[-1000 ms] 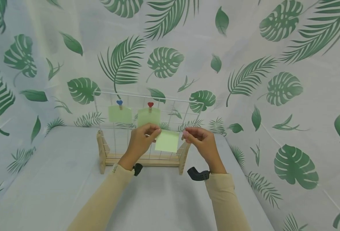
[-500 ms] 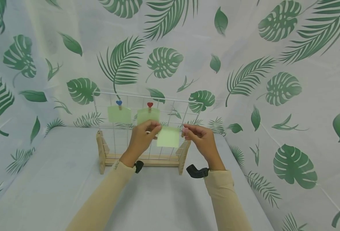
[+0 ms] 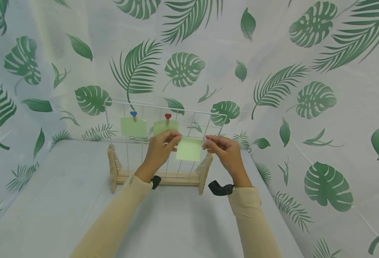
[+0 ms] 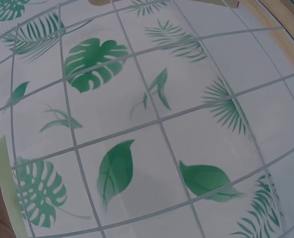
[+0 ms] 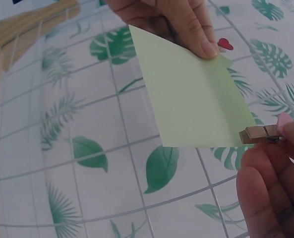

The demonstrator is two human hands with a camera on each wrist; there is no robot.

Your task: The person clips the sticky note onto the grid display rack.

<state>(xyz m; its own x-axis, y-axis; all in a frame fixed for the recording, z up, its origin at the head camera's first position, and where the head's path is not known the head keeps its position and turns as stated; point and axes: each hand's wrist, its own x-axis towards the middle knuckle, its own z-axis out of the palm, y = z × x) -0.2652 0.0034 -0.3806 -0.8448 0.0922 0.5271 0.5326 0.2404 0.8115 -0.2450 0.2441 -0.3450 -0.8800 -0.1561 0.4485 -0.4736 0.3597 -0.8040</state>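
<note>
My left hand (image 3: pixel 158 152) pinches a light green paper note (image 3: pixel 189 149) by its upper left corner, in front of a white wire grid panel (image 3: pixel 144 106). Between thumb and fingers of my right hand (image 3: pixel 229 156) is a small wooden clothespin (image 5: pixel 260 133) with a pink heart. In the right wrist view the clothespin's tip overlaps a corner of the note; whether it clamps the paper I cannot tell. Two more green notes hang on the grid: one (image 3: pixel 133 128) under a blue heart clothespin (image 3: pixel 133 114), another (image 3: pixel 165 127) under a red heart clothespin (image 3: pixel 168 116), partly behind my left hand.
The grid stands in a wooden base (image 3: pixel 179 181) with two upright end supports on a white tabletop (image 3: pixel 63 200). Behind it and to the sides hangs a white cloth (image 3: pixel 273 46) printed with green leaves. Each wrist wears a black camera mount (image 3: pixel 220 188).
Both hands have risen slightly, carrying the note up and a little right along the grid. The pink heart clothespin has come closer to the note's right edge.
</note>
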